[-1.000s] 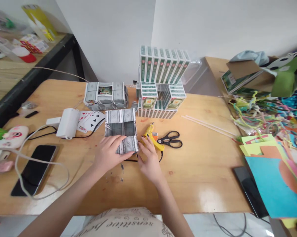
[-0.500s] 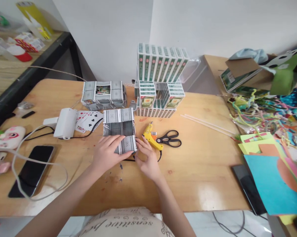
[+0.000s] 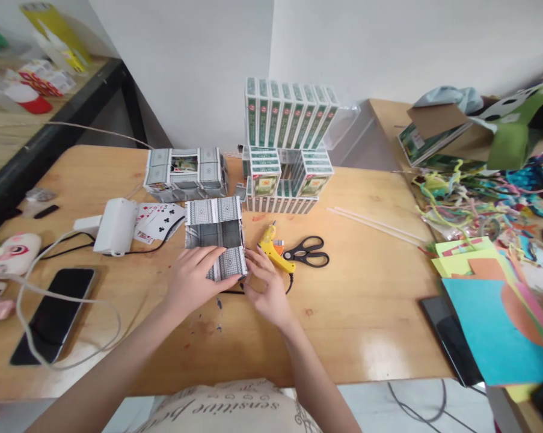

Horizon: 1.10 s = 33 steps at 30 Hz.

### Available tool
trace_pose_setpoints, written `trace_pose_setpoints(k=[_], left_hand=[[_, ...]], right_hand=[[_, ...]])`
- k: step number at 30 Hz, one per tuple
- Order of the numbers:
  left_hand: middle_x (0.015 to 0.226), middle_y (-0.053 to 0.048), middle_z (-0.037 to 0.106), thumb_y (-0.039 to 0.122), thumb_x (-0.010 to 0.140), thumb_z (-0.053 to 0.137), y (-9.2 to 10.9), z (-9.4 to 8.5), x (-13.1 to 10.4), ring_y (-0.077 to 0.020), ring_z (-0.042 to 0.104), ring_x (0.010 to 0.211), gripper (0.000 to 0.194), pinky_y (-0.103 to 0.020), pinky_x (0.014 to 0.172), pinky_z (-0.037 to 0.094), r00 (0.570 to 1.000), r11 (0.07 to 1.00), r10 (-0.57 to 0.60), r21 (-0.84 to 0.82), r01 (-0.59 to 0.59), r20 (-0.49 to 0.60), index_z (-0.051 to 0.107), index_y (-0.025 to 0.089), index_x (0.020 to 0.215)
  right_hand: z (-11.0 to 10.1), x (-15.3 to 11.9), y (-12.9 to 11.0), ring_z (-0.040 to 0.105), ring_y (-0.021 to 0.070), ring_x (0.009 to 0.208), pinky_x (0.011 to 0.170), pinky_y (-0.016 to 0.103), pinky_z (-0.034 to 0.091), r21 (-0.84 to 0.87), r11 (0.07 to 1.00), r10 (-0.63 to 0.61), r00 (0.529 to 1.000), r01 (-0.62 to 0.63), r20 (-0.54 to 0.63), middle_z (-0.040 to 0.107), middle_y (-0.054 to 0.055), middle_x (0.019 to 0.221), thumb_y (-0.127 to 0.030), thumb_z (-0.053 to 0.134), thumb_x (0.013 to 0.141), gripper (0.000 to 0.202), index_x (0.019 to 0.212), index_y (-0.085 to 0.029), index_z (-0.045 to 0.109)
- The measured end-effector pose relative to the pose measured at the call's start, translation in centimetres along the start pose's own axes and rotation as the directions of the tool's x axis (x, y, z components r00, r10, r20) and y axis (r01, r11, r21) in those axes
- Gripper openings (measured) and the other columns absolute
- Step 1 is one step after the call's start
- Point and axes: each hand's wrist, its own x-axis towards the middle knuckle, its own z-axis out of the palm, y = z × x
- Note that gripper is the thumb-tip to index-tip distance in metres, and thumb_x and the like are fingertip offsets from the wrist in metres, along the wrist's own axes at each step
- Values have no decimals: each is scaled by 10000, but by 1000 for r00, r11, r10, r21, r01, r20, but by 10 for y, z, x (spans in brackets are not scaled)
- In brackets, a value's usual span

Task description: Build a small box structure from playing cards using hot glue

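An open box made of grey-backed playing cards [image 3: 216, 236] sits on the table in front of me, its hollow inside facing up. My left hand [image 3: 197, 275] is closed over its front left part, the thumb along the front edge and the fingers on top. Against the box's right side, my right hand [image 3: 266, 282] presses with bent fingers; their tips are partly hidden. A yellow glue gun [image 3: 276, 252] lies just beyond the right fingers, beside black-handled scissors [image 3: 308, 251].
Behind stand a second card structure [image 3: 185, 174] and a stack of green-and-white card boxes [image 3: 289, 117]. Loose playing cards [image 3: 156, 222], a white adapter [image 3: 116, 227] and a phone [image 3: 55, 316] lie left. Glue sticks [image 3: 374, 225] and coloured paper [image 3: 492, 325] are right.
The whole view has shifted slightly, so things appear a little further left. Both hands keep nearly the same hold on the card box.
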Motion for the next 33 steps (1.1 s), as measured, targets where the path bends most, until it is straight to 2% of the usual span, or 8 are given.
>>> trace_pose_setpoints(k=[9,16,19,23,28,33], left_hand=[[899,-86,701,445,703,678,0,0,0,-228,651,786,406,-367,729,488,1000,1000,0,3,0,7,624,146,972],[894,-81,702,451,707,676,0,-1,0,-226,652,783,413,-364,721,486,1000,1000,6,13,-6,13,613,147,979],[894,-86,701,449,710,675,0,-1,0,-228,652,784,410,-363,718,486,1000,1000,3,13,-3,13,613,145,979],[908,-83,699,446,711,672,0,-1,-2,-232,650,800,407,-365,730,488,1000,1000,-15,10,15,20,616,155,990],[921,-79,699,458,711,668,0,-1,-3,-232,651,807,419,-368,740,487,999,1000,-25,5,25,33,620,163,1005],[918,-81,699,462,710,668,0,-1,-3,-236,649,806,419,-370,739,481,999,1000,-27,3,27,34,624,169,1006]], right_hand=[[1,0,-2,337,250,1336,1102,451,287,42,999,-6,1000,7,-19,534,86,1295,-66,545,698,491,1160,-218,611],[1,1,-4,508,215,1196,1044,388,390,111,991,77,995,-71,-56,547,97,1272,-81,532,731,414,1113,-214,623],[1,-2,-7,520,203,1186,1038,382,405,188,976,123,989,-107,-79,555,97,1251,-95,536,745,446,1173,-216,555],[2,-6,-14,499,190,1217,1049,394,395,292,949,155,983,-121,-97,534,106,1278,-107,536,762,551,1276,-223,375],[1,-2,-22,499,189,1219,1058,418,376,232,961,168,984,-149,-63,540,101,1276,-84,511,766,672,1362,-240,241],[0,-1,-23,508,196,1208,1055,428,373,91,986,144,987,-138,-70,564,95,1252,-81,499,771,678,1377,-239,239]])
